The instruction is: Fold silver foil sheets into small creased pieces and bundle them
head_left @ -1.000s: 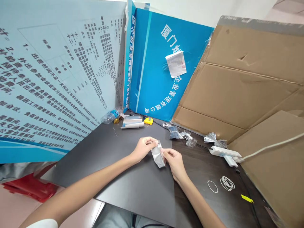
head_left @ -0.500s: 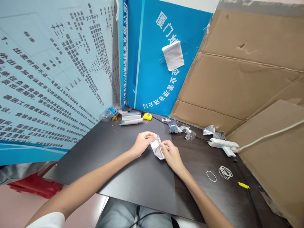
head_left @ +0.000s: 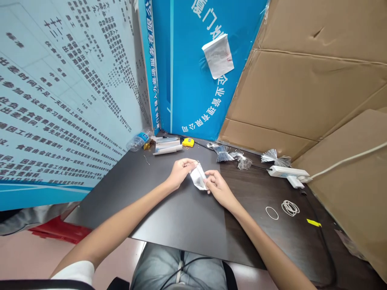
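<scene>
Above the dark desk (head_left: pixel 169 217) I hold a small white folded pouch (head_left: pixel 198 178), paper or plastic, with creases across its face. My left hand (head_left: pixel 180 173) pinches its upper end between thumb and fingers. At its lower right edge, my right hand (head_left: pixel 220 190) grips with thumb and forefinger, the other fingers curled in. The pouch leans at a slant between both hands. What it contains, if anything, I cannot make out.
At the back lie a plastic bottle (head_left: pixel 139 141), rolled sheets (head_left: pixel 168 148), a yellow tape measure (head_left: pixel 188 142) and bundles of silvery strips (head_left: pixel 223 154). To the right are a power strip (head_left: pixel 286 173), white rings (head_left: pixel 290 208) and a black cable (head_left: pixel 325 241). Cardboard (head_left: pixel 287 92) walls the right side.
My right hand has slid from the pouch's upper part down to its lower right edge. The left hand keeps its pinch at the upper end. The camera view has shifted slightly.
</scene>
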Demonstrator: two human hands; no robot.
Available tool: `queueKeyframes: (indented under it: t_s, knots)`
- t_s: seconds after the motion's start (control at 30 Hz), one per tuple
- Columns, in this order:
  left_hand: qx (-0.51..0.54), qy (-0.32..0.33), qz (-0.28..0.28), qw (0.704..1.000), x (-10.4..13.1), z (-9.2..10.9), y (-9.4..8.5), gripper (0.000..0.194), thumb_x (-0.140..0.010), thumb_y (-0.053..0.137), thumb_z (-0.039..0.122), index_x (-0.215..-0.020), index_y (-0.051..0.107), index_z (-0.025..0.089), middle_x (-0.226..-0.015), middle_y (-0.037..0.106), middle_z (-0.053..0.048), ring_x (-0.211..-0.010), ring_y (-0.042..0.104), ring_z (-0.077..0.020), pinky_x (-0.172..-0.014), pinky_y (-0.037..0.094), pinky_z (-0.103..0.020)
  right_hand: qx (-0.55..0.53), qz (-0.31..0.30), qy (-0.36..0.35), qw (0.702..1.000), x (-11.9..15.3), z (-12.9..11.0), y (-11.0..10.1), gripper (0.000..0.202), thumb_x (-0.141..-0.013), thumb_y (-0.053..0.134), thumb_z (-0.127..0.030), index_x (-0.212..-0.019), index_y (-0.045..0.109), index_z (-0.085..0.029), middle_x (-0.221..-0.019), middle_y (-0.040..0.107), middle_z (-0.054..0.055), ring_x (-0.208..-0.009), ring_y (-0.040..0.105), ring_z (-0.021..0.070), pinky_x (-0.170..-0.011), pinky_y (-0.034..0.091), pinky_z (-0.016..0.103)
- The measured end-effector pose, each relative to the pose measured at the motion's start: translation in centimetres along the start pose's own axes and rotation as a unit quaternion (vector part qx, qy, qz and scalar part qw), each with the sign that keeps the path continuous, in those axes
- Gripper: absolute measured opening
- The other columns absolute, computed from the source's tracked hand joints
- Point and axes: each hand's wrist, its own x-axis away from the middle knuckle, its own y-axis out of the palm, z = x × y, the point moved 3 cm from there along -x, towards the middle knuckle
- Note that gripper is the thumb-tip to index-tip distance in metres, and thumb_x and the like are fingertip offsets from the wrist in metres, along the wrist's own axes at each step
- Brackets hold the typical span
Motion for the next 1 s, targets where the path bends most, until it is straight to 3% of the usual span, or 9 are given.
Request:
queueKeyframes:
  t_s: [0.1, 0.2, 0.5, 0.63, 0.77, 0.9, 1.0]
  knots:
    - [0.014, -0.01, 0.003, 1.0, 0.1, -0.2, 0.1, 0.035, -0.073, 0.087, 0.045, -0.089, 0.08, 0.014, -0.084, 0.076, -0.008, -0.073, 0.063, -0.0166, -0.07, 0.047, -0.028, -0.013, 0.02, 0.009, 1.0, -0.1, 0.3, 0.1, 0.04, -0.09, 0.067, -0.056, -0.107, 0.048, -0.025, -0.061, 0.044, -0.012, -0.051, 0.041, 0.0113, -0.052, 0.032, 0.025]
    - [0.032, -0.026, -0.002, 0.999, 0.1, -0.5, 0.2, 0.038, -0.072, 0.088, 0.046, -0.09, 0.08, 0.014, -0.083, 0.076, -0.007, -0.072, 0.062, -0.0162, -0.069, 0.047, -0.028, -0.025, 0.026, 0.005, 0.999, -0.1, 0.2, 0.2, 0.042, -0.089, 0.068, -0.057, -0.105, 0.045, -0.025, -0.059, 0.044, -0.013, -0.05, 0.04, 0.0107, -0.051, 0.03, 0.024]
    - [0.023, -0.076, -0.093, 0.993, -0.7, 0.3, -0.7, 0.043, -0.067, 0.094, 0.045, -0.093, 0.08, 0.013, -0.089, 0.077, -0.009, -0.076, 0.066, -0.0168, -0.074, 0.051, -0.029, -0.022, -0.028, 0.028, 0.999, 0.6, -0.6, 0.4, 0.045, -0.093, 0.065, -0.057, -0.116, 0.044, -0.025, -0.07, 0.062, -0.009, -0.056, 0.062, 0.0144, -0.061, 0.051, 0.03]
    - [0.022, -0.065, -0.083, 0.994, -0.9, 0.4, -1.1, 0.042, -0.068, 0.093, 0.045, -0.092, 0.079, 0.013, -0.089, 0.077, -0.008, -0.074, 0.065, -0.0158, -0.07, 0.048, -0.027, -0.052, -0.008, 0.053, 0.997, 0.6, -0.2, 0.4, 0.052, -0.091, 0.068, -0.061, -0.121, 0.047, -0.022, -0.07, 0.069, -0.006, -0.06, 0.069, 0.0172, -0.064, 0.053, 0.031]
    - [0.016, -0.052, -0.067, 0.996, -1.3, 0.2, -1.4, 0.04, -0.07, 0.09, 0.043, -0.095, 0.079, 0.014, -0.089, 0.076, -0.007, -0.074, 0.064, -0.0156, -0.069, 0.047, -0.027, -0.031, -0.007, 0.079, 0.996, 0.3, -0.1, 0.0, 0.047, -0.086, 0.073, -0.06, -0.103, 0.062, -0.018, -0.078, 0.076, 0.003, -0.066, 0.072, 0.017, -0.066, 0.051, 0.029]
    - [-0.08, -0.009, -0.053, 0.995, -1.6, 0.2, -1.8, 0.03, -0.075, 0.081, 0.04, -0.09, 0.077, 0.014, -0.085, 0.076, -0.007, -0.07, 0.063, -0.0158, -0.066, 0.045, -0.027, -0.008, 0.0, 0.101, 0.995, 0.3, -0.1, -0.3, 0.046, -0.084, 0.074, -0.059, -0.101, 0.064, -0.017, -0.074, 0.075, 0.003, -0.059, 0.069, 0.016, -0.061, 0.05, 0.028]
    - [-0.244, 0.069, -0.082, 0.964, -1.2, 0.3, -1.7, 0.02, -0.084, 0.071, 0.035, -0.088, 0.077, 0.017, -0.083, 0.077, -0.006, -0.071, 0.065, -0.0184, -0.069, 0.047, -0.029, 0.071, -0.01, 0.091, 0.993, 0.9, -0.4, 0.0, 0.041, -0.09, 0.068, -0.051, -0.114, 0.058, -0.019, -0.069, 0.072, -0.002, -0.053, 0.063, 0.0154, -0.058, 0.047, 0.028]
